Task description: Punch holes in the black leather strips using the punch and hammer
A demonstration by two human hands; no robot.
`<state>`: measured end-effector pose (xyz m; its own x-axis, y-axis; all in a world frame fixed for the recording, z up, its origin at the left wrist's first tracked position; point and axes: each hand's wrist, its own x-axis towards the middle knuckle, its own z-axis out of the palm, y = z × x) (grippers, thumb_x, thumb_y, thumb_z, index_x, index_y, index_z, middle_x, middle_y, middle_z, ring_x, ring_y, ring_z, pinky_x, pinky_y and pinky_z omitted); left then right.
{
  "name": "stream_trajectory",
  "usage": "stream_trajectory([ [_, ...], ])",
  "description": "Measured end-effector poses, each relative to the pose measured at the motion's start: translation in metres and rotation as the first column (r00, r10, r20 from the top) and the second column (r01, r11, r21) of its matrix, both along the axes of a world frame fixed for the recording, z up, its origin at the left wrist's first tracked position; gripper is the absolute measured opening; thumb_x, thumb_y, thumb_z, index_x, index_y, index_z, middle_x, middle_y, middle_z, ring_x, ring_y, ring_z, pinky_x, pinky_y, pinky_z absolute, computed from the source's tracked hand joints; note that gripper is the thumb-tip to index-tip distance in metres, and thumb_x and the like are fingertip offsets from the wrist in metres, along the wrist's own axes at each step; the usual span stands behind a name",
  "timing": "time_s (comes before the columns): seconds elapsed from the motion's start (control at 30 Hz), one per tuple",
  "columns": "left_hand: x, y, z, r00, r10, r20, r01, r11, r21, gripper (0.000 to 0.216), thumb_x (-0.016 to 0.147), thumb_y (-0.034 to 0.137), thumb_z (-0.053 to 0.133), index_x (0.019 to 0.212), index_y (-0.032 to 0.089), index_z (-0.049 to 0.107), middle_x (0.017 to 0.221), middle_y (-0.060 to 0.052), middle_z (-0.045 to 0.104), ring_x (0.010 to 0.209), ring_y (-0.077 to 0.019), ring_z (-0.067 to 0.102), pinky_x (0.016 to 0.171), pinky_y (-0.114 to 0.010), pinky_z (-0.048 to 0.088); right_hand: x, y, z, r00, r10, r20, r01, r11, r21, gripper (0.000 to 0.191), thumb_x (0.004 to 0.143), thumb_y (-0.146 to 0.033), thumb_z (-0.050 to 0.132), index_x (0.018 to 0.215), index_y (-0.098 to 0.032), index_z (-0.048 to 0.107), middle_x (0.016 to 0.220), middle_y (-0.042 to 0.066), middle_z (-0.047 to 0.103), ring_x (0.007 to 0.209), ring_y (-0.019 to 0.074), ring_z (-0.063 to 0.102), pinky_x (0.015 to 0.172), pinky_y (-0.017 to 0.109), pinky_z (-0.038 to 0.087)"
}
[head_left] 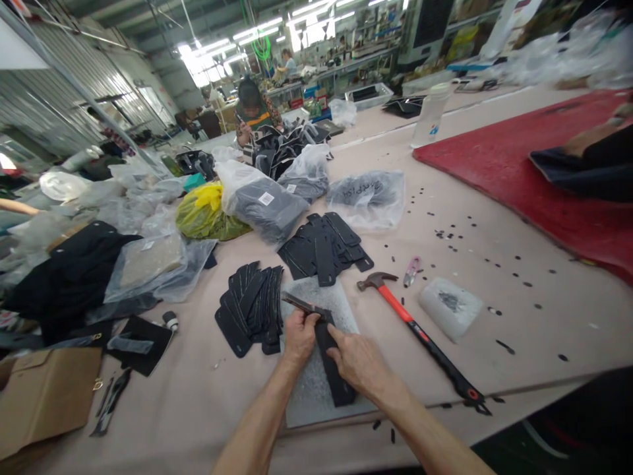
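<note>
A long black strip-like piece (336, 381) lies on a grey speckled board (309, 404) in front of me. My right hand (360, 359) presses on its upper part, with thumb and index finger pointing forward. At the strip's far end, my left hand (299, 338) pinches a narrow dark piece with a shiny edge (302, 303), slanting out to the left. Whether that piece is a tool or another strip, I cannot tell. Left of the board is a fanned pile of black stitched pieces (251, 307). Beyond it is another heap of black pieces (324, 245).
A claw hammer (420, 333) with a red and black handle lies to the right, near a pink cutter (411, 271) and a clear bag (451, 308). Small black bits dot the table. Bagged goods (267, 198) stand behind. At right, another person's hand (591, 140) rests over a red mat (494, 161).
</note>
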<state>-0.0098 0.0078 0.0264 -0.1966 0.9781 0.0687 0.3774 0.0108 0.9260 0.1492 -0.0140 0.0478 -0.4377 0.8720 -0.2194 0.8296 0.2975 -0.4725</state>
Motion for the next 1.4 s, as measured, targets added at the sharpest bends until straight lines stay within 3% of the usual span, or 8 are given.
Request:
stream_trajectory([
  [0.23, 0.002, -0.002, 0.001, 0.995, -0.024, -0.097, 0.028, 0.999, 0.038, 0.018, 0.084, 0.021, 0.052, 0.089, 0.017, 0.070, 0.092, -0.005, 0.074, 0.090, -0.0206, 0.068, 0.086, -0.031, 0.052, -0.001, 0.001, -0.002, 1.000, -0.015, -0.015, 0.014, 1.000, -0.014, 0.046, 0.089, -0.028, 0.052, 0.133, -0.019, 0.049, 0.095, 0.011, 0.072, 0.087, 0.0257, 0.068, 0.068, 0.030, 0.042],
  [0.63, 0.001, -0.005, -0.014, 0.958, -0.022, -0.286, 0.073, 0.983, 0.171, 0.018, 0.086, 0.018, 0.050, 0.093, 0.018, 0.067, 0.094, -0.006, 0.073, 0.093, -0.0207, 0.068, 0.088, -0.034, 0.053, -0.004, -0.003, -0.003, 0.999, -0.001, 0.051, 0.001, 1.000, 0.015, 0.049, 0.092, -0.029, 0.048, 0.139, -0.016, 0.044, 0.089, 0.011, 0.073, 0.083, 0.0261, 0.069, 0.067, 0.031, 0.045],
  [1.0, 0.000, -0.002, -0.007, 0.993, 0.086, -0.076, -0.085, 0.996, 0.019, 0.018, 0.085, 0.024, 0.055, 0.092, 0.017, 0.069, 0.088, -0.005, 0.074, 0.085, -0.0200, 0.070, 0.079, -0.031, 0.055, -0.001, -0.004, -0.006, 1.000, -0.009, 0.008, 0.009, 1.000, -0.004, 0.050, 0.092, -0.030, 0.048, 0.140, -0.016, 0.044, 0.093, 0.012, 0.073, 0.086, 0.0254, 0.069, 0.070, 0.032, 0.045],
  [1.4, 0.001, -0.004, -0.008, 0.970, -0.037, -0.241, 0.072, 0.988, 0.139, 0.016, 0.085, 0.020, 0.052, 0.090, 0.018, 0.068, 0.091, -0.005, 0.074, 0.089, -0.0197, 0.069, 0.085, -0.032, 0.055, 0.001, -0.004, -0.004, 1.000, -0.013, -0.011, 0.013, 1.000, 0.007, 0.048, 0.092, -0.029, 0.048, 0.138, -0.016, 0.045, 0.093, 0.012, 0.072, 0.087, 0.0258, 0.069, 0.070, 0.032, 0.045],
])
